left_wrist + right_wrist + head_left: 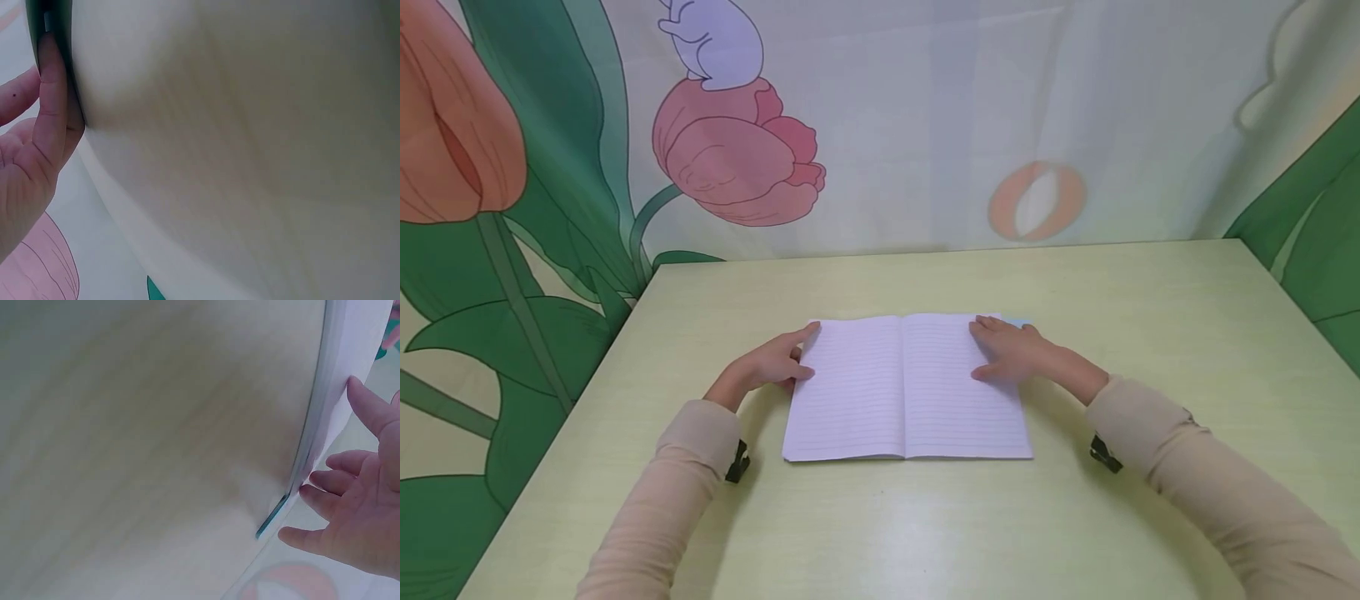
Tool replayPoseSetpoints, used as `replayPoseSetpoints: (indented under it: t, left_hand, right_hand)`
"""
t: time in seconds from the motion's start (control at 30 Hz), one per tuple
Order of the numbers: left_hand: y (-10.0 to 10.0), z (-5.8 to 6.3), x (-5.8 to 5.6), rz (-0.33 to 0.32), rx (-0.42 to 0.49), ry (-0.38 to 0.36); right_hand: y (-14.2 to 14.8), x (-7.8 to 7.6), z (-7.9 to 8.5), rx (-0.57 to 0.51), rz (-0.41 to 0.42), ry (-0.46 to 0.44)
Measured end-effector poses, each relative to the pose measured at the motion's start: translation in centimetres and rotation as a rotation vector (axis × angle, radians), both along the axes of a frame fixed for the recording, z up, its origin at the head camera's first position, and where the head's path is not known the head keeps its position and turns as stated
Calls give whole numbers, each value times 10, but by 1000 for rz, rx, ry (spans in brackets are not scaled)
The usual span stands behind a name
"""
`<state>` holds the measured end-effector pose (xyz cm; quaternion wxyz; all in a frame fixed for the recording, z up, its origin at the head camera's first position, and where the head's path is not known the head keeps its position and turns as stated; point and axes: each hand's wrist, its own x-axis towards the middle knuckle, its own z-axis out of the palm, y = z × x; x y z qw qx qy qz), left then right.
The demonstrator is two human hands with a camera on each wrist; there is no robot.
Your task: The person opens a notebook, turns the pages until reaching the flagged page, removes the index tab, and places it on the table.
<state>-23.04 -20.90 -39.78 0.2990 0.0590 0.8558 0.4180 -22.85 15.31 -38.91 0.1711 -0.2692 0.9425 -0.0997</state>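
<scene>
An open notebook [865,400] with blank ruled pages lies on the table, its fold running down the middle. At its left edge my left hand [771,360] grips the page side, with index finger and thumb on top. In the left wrist view, other fingers of the left hand [47,119] bend against the underside of the dark green cover [56,19]. My right hand [1015,350] rests on the upper right page with fingers spread. The right wrist view shows the right hand [356,494] with fingertips touching the notebook [340,394] and nothing grasped.
The pale wooden table [895,533] extends on all sides of the notebook. Behind it hangs a white cloth [910,125] printed with flowers and leaves. A bit of blue [1018,322] pokes out at the notebook's top right corner.
</scene>
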Motion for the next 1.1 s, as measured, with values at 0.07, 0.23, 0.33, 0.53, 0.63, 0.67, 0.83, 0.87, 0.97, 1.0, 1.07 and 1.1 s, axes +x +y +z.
replayPoseSetpoints:
  t: [0.07, 0.23, 0.33, 0.53, 0.63, 0.67, 0.83, 0.87, 0.97, 1.0, 1.07, 1.1]
  left_hand:
    - [0, 1, 0, 4, 4, -7]
    - [1, 1, 1, 10, 6, -19]
    - [1, 1, 1, 9, -1, -15]
    - [1, 1, 2, 7, -12, -2]
    - [1, 0, 1, 6, -20, 2]
    - [1, 1, 1, 7, -21, 2]
    - [2, 1, 2, 12, -33, 0]
    - [2, 1, 2, 12, -33, 0]
    - [2, 0, 1, 10, -39, 2]
    - [2, 0, 1, 8, -41, 2]
    - [2, 0, 1, 9, -43, 1]
    - [2, 0, 1, 10, -45, 1]
  right_hand:
    - [5, -3, 0, 1, -21, 7]
    - [13, -6, -2, 12, -28, 29]
    - [14, -7, -4, 20, -16, 42]
    - [13, -8, -6, 32, -10, 81]
    - [13, -8, -7, 30, -15, 89]
    - [13, -8, -7, 29, -16, 90]
    - [13, -7, -8, 30, -26, 84]
    - [13, -7, -9, 31, -26, 85]
    - [13, -7, -10, 28, -26, 90]
    - [13, -7, -10, 28, -28, 92]
    - [13, -6, -10, 24, -28, 99]
    - [13, -5, -9, 23, -29, 102]
